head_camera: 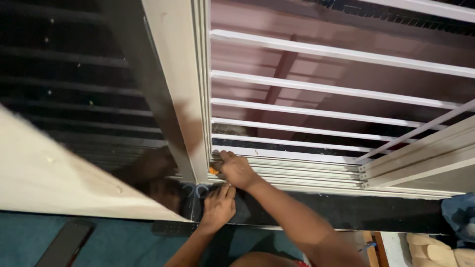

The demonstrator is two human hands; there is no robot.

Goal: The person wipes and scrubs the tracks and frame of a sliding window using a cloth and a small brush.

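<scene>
Two hands work at the foot of a sliding window: the right hand [236, 170] lies in the window track [307, 170], fingers curled down around a small orange thing [213, 170] that peeps out at the corner where the track meets the upright white frame [185, 89]; the left hand [217, 206] rests just below, fingers loosely bent and pressed against the dark sill [346, 210], gripping nothing that I can make out. The orange piece is mostly hidden, so whether it is a cloth, a sponge or a tool handle cannot be told; it looks small and light, best pinched from above as now. The track's thin metal ribs seem stiff and narrow, likely sharp-edged. White bars [336, 89] span the opening behind, and a dark phone [64, 244] lies on the teal floor [123, 244].
</scene>
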